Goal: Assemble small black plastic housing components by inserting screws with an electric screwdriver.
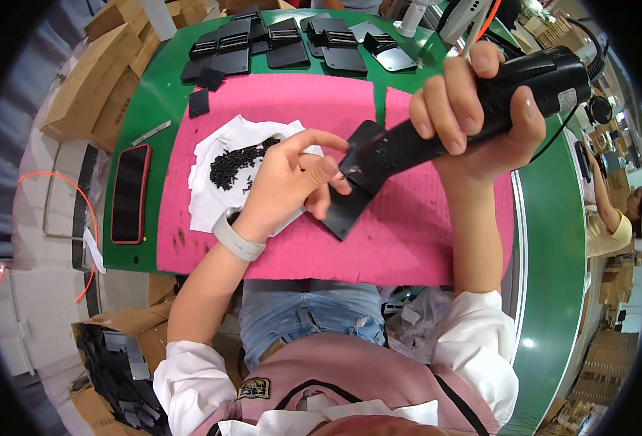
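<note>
A black electric screwdriver (409, 148) slants down to the left, wrapped in the fingers of my right hand (473, 120). Its front end meets a black plate-like bracket (346, 211) that lies on a pink foam mat (423, 240). My left hand (288, 174) is at the bracket's left side, index finger stretched to its edge beside the tool's tip and the other fingers bent against it. The exact contact at the tip is hidden. Just left of that hand, a heap of small black screws (228, 167) rests on a white cloth (203, 207).
Several black brackets (285, 51) stand along the table's far side. Two small black plates (199, 103) sit at the mat's far left corner. A red-edged phone (131, 195) lies on the green table (168, 65). Cardboard boxes (92, 80) flank the left; a person (611, 229) works at right.
</note>
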The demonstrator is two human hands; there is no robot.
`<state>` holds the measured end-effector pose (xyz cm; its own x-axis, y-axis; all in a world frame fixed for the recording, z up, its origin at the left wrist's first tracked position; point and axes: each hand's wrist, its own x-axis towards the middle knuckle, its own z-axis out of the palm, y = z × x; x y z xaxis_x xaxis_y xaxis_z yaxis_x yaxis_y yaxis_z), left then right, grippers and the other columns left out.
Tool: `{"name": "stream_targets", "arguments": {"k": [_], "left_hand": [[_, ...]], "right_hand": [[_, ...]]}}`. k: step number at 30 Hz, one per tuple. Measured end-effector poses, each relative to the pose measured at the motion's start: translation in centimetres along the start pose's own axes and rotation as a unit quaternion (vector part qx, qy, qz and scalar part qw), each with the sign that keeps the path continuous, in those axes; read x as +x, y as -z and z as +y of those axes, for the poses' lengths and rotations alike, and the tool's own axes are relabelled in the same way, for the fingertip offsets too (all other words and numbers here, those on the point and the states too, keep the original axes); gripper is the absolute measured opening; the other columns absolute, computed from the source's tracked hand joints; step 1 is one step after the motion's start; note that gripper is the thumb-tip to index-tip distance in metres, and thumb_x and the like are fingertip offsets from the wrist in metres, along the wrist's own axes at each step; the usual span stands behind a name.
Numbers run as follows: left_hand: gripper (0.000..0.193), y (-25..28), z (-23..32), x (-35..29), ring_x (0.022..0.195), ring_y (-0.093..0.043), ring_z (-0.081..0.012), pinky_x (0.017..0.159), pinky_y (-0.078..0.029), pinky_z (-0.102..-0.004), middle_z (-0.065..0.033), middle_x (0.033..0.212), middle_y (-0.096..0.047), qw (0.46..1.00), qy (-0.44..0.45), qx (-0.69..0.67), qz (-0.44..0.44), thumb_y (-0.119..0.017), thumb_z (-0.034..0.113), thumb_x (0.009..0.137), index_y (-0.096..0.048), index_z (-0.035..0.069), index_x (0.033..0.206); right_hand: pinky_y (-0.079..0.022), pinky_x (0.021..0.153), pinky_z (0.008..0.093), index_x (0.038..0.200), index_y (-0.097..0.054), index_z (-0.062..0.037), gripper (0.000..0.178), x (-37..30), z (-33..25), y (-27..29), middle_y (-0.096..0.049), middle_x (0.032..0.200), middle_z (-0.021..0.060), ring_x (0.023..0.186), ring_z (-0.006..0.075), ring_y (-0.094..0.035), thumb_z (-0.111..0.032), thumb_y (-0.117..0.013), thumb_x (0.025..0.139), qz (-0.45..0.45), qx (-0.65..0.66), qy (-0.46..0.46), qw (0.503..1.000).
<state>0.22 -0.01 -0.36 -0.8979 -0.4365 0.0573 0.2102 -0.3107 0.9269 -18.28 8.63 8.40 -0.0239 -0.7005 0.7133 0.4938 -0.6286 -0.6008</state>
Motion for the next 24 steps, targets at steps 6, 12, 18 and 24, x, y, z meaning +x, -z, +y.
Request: {"name": "stream_targets", "arguments": {"k": [6, 12, 18, 24], "left_hand": [[0.031, -0.4, -1.2, 0.5, 0.043, -0.053, -0.0162, 0.044, -0.038, -0.0276, -0.0093, 0.052, -0.054, 0.861, -0.118, 0.466, 0.165, -0.067, 0.030, 0.084, -0.062, -0.001, 0.087], [0.022, -0.8, -1.5, 0.7, 0.045, -0.047, -0.0105, 0.046, -0.036, -0.0248, -0.0059, 0.051, -0.051, 0.860, -0.140, 0.460, 0.172, -0.067, 0.019, 0.082, -0.063, 0.000, 0.075], [0.015, -0.9, -1.5, 0.6, 0.044, -0.045, -0.0113, 0.044, -0.035, -0.0261, -0.0047, 0.050, -0.048, 0.836, -0.149, 0.506, 0.152, -0.070, 0.014, 0.077, -0.062, 0.001, 0.076], [0.014, -1.0, -1.7, 0.6, 0.043, -0.044, -0.0125, 0.043, -0.034, -0.0272, -0.0056, 0.050, -0.048, 0.824, -0.175, 0.518, 0.148, -0.071, 0.012, 0.076, -0.061, 0.001, 0.075]], "right_hand": [[-0.039, 0.047, 0.0277, 0.096, -0.045, -0.0048, 0.034, -2.0, -1.8, 0.7, -0.042, 0.056, 0.0005, 0.039, 0.0097, -0.039, -0.034, -0.055, 0.081, 0.044, -0.197, -0.088, 0.975], [-0.035, 0.043, 0.0284, 0.097, -0.048, -0.0014, 0.028, -2.2, -1.2, 0.9, -0.045, 0.055, 0.0049, 0.039, 0.0125, -0.040, -0.023, -0.054, 0.080, 0.084, -0.135, -0.088, 0.983], [-0.036, 0.044, 0.0284, 0.099, -0.048, -0.0020, 0.029, -2.3, -1.5, 1.4, -0.045, 0.055, 0.0042, 0.039, 0.0125, -0.040, -0.025, -0.053, 0.082, 0.045, -0.124, -0.071, 0.989], [-0.037, 0.045, 0.0281, 0.097, -0.047, -0.0027, 0.029, -2.5, -0.9, 1.2, -0.044, 0.055, 0.0039, 0.039, 0.0122, -0.040, -0.027, -0.054, 0.082, 0.050, -0.135, -0.071, 0.987]]}}
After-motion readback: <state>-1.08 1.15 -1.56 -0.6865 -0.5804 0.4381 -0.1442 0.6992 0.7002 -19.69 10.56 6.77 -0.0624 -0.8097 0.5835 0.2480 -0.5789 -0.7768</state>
